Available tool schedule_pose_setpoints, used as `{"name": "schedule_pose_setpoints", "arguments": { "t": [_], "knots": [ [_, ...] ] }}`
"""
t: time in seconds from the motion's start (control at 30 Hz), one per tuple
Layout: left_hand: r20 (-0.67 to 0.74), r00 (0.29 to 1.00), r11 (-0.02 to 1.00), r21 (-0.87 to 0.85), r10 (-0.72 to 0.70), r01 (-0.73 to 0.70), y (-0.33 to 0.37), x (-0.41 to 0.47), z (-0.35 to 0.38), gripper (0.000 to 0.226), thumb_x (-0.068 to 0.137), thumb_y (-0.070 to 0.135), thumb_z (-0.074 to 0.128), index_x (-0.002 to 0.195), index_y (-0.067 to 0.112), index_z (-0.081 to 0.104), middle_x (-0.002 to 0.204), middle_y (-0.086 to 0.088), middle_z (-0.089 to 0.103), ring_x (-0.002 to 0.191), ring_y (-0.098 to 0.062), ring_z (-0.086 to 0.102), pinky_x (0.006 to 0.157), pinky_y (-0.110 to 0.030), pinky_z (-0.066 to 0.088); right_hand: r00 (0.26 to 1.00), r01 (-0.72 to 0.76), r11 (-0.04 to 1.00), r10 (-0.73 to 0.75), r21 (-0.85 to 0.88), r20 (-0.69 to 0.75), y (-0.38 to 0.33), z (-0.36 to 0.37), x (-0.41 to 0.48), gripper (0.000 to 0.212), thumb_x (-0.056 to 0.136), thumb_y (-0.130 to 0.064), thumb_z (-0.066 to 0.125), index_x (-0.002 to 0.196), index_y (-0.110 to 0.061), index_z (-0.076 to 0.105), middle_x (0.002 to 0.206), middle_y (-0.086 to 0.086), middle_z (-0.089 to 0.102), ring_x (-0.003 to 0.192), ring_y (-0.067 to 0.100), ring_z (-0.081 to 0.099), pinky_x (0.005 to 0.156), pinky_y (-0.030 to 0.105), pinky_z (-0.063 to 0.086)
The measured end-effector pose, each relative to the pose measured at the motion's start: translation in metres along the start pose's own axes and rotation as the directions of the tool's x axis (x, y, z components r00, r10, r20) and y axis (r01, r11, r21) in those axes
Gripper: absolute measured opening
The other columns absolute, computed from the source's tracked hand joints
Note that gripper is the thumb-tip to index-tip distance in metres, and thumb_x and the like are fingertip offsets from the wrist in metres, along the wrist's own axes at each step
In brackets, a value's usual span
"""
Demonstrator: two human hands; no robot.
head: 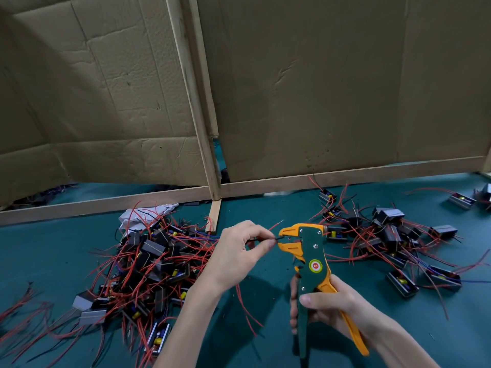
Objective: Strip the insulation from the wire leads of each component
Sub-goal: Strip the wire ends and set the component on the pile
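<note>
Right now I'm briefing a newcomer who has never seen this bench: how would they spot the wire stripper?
On the green table before the cardboard wall, look between the two heaps of black, red-wired components. The wire stripper is held head-up there in the right hand: the only green-and-orange thing, with an orange beak.

A screen faces you across the teal table top (47, 243): a creased left cardboard sheet (93, 88) and a right cardboard sheet (332, 88), mounted on a slanting wooden upright (198, 102) and a low wooden rail (345, 176). A crumpled white cloth (143, 213) lies just before that rail.
</note>
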State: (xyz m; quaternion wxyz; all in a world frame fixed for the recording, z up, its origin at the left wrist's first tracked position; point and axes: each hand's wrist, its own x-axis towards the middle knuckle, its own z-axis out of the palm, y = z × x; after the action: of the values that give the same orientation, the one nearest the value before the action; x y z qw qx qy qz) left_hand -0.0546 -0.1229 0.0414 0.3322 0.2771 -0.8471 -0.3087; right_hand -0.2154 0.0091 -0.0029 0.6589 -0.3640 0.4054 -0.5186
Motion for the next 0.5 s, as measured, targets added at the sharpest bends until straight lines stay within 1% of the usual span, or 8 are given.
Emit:
{"name": "schedule_pose_setpoints", "arguments": {
  "t": [0.1, 0.27, 0.4, 0.5],
  "knots": [
    [0.031, 0.999, 0.998, 0.061, 0.009, -0.011, 0.0003, -0.0001, -0.0040, 0.005, 0.084, 0.017, 0.071, 0.083, 0.021, 0.073, 0.078, 0.008, 0.062, 0.070, -0.005, 0.052, 0.068, -0.011, 0.037, 1.000, -0.006, 1.000, 0.006, -0.028, 0.003, 0.0000, -0.0002, -0.0011, 0.039, 0.061, -0.009, 0.079, 0.093, 0.004, 0.060, 0.080, 0.032, 0.061, 0.072, 0.040, 0.063, 0.068, 0.045, 0.055],
    [0.089, 0.996, 0.997, 0.080, -0.019, 0.012, 0.0008, -0.0005, -0.0051, 0.004, 0.084, 0.019, 0.071, 0.086, 0.019, 0.074, 0.083, 0.004, 0.063, 0.079, -0.014, 0.058, 0.075, -0.024, 0.045, 1.000, -0.013, 0.999, 0.014, -0.043, 0.004, 0.0001, -0.0010, -0.0018, 0.037, 0.063, -0.008, 0.079, 0.093, 0.004, 0.061, 0.080, 0.031, 0.061, 0.072, 0.040, 0.063, 0.068, 0.045, 0.055],
    [0.117, 0.993, 0.995, 0.098, -0.030, 0.019, 0.0001, -0.0011, -0.0076, 0.004, 0.084, 0.021, 0.071, 0.085, 0.022, 0.074, 0.083, 0.008, 0.062, 0.080, -0.013, 0.058, 0.078, -0.027, 0.045, 0.999, -0.033, 0.996, 0.032, -0.077, -0.011, -0.0009, 0.0006, -0.0020, 0.029, 0.069, -0.005, 0.074, 0.092, 0.004, 0.058, 0.078, 0.029, 0.059, 0.071, 0.038, 0.061, 0.069, 0.048, 0.055],
    [0.127, 0.991, 0.994, 0.106, -0.036, 0.023, 0.0004, -0.0007, -0.0087, 0.004, 0.084, 0.022, 0.071, 0.086, 0.023, 0.074, 0.082, 0.006, 0.062, 0.080, -0.013, 0.057, 0.079, -0.029, 0.045, 0.996, -0.076, 0.992, 0.071, -0.105, -0.052, -0.0003, 0.0027, -0.0022, 0.038, 0.063, -0.014, 0.080, 0.088, 0.003, 0.057, 0.071, 0.026, 0.057, 0.064, 0.036, 0.059, 0.063, 0.044, 0.054]
  ]
}}
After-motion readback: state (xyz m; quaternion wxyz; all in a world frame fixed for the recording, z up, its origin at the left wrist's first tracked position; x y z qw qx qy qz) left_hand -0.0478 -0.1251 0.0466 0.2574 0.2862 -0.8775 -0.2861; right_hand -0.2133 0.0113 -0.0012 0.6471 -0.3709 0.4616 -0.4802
